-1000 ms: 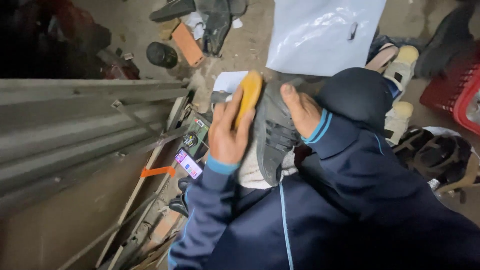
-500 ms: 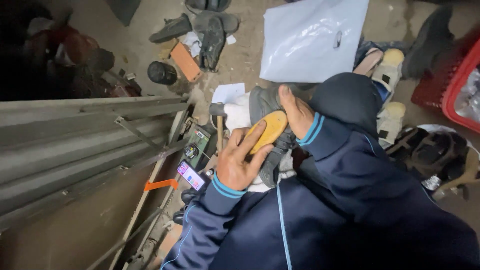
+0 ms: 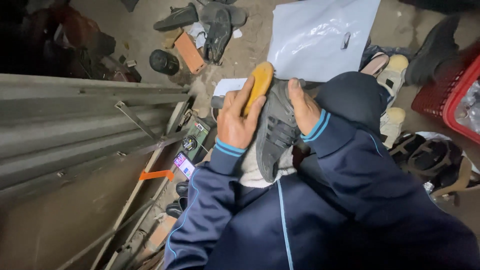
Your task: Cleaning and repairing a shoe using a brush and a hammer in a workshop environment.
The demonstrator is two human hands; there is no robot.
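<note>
The fingers of the left hand (image 3: 236,119) wrap around a yellow brush (image 3: 260,84) and grip it tight. The brush is long and thin. Its long way runs from about 7 o'clock up to 1 o'clock, and its top end sticks out past the fingertips. The brush lies against the side of a dark shoe with stripes (image 3: 274,131).

The fingers of the right hand (image 3: 302,105) curl around the far side of the shoe and hold it fast, with the thumb up near the shoe's top end. The shoe sits in the middle of the view, between the two hands, on the person's lap. Its long way runs from 6 o'clock to 12 o'clock, and its top end points to 12 o'clock. A white cloth (image 3: 252,170) lies under its low end.

Both arms wear dark blue sleeves (image 3: 345,160) with light blue stripes.

At 12 o'clock a white plastic sheet (image 3: 320,37) lies on the ground. At 3 o'clock stands a red basket (image 3: 440,95). At 11 o'clock lie an orange block (image 3: 189,51) and a black shoe (image 3: 218,31). At 9 o'clock are grey metal bars (image 3: 75,125).
</note>
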